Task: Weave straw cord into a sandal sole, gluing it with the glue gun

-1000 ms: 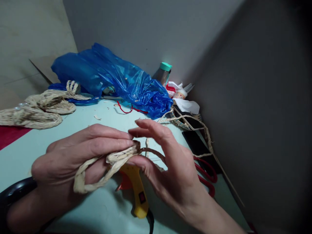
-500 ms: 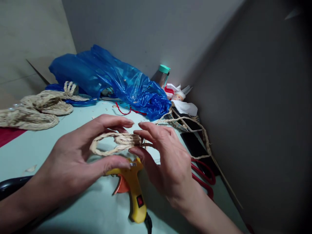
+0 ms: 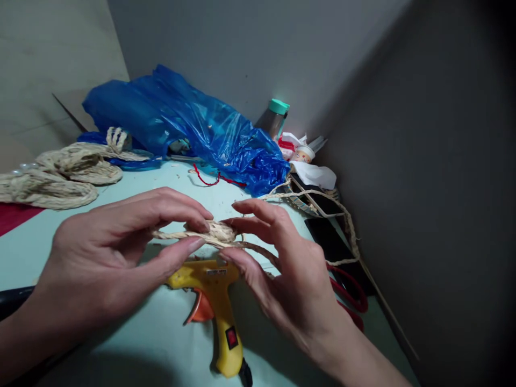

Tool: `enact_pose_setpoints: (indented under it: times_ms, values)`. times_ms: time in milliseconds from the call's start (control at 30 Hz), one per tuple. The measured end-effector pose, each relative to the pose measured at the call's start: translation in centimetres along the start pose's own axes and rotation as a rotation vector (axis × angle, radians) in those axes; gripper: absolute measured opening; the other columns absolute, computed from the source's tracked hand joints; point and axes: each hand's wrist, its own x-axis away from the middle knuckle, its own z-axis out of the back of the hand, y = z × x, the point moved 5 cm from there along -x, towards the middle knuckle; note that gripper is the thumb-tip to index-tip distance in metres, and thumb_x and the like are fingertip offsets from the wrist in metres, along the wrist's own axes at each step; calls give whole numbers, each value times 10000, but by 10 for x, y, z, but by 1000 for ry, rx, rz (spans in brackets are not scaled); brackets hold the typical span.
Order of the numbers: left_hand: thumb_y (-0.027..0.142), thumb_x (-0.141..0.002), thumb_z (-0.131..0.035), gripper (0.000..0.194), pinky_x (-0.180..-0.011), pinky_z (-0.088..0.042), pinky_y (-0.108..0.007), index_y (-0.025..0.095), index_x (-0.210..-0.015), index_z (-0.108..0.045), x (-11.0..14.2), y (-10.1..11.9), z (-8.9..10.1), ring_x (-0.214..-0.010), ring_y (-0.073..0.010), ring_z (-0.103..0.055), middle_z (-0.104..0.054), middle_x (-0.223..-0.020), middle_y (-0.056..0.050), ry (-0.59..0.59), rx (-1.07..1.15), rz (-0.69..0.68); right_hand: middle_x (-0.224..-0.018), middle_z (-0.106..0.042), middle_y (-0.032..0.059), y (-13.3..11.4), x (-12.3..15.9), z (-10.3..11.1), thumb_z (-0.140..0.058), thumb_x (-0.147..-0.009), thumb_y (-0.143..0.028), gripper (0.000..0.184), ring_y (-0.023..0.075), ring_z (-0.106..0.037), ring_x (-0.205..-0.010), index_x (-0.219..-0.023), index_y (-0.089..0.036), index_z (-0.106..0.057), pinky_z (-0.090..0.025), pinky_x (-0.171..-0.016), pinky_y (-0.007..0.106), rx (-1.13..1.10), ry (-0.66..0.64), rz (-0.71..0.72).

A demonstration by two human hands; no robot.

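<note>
Between my two hands is a small coil of braided straw cord [image 3: 221, 231], pale beige. My left hand [image 3: 116, 242] pinches its left side, thumb below and fingers above. With thumb and fingers bent around its right end, my right hand [image 3: 282, 263] grips the coil too. A length of the cord runs from the coil under the right fingers toward the right. Just below lies a yellow hot glue gun [image 3: 221, 312] with an orange trigger, its nozzle pointing left; neither hand is on it.
Woven straw slippers [image 3: 60, 185] lie at the left. A crumpled blue plastic bag [image 3: 193, 123] fills the back, beside a bottle with a green lid [image 3: 276, 115]. Red-handled scissors [image 3: 350, 293] and a black phone-like slab [image 3: 328, 236] sit at the right, near the wall.
The open loop on the coil's left has been flattened by my left fingers and thumb closing on it. The coil has tilted, and the view has shifted slightly.
</note>
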Motion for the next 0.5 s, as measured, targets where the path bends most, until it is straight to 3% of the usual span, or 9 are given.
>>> enact_pose_setpoints:
  times_ms: [100,233,400,500]
  values:
    - [117,-800,-727,204,-683,-611,-197,287,-911,-747,2,-2,2,-923,-162,-715,-755,-967,30,-38,8,-5,-1320,-634,85,-1,4,6,-608,-1006,-269,439,210,-657,-1150,-1396,-169,-432,-555,-993,352,-32,-25,21]
    - [70,-768,-741,262,-701,-616,-223,278,-926,-745,0,-5,7,-911,-171,-715,-759,-970,25,-15,-6,-68,-1198,-679,111,-4,8,15,-692,-954,-312,469,217,-663,-1072,-1309,-73,-500,-563,-928,365,23,84,92]
    - [66,-737,-761,292,-657,-608,-251,290,-924,-747,0,-12,7,-902,-189,-720,-767,-991,12,-46,-48,-96,-807,-667,9,-8,7,15,-663,-927,-123,51,132,-602,-719,-963,-124,-627,-482,-684,302,172,149,146]
    - [64,-725,-765,294,-640,-590,-247,295,-904,-733,1,-10,7,-882,-181,-715,-760,-966,25,-21,-54,-115,-817,-671,15,-11,5,13,-678,-913,-111,79,134,-590,-731,-979,-116,-635,-468,-688,302,152,164,156]
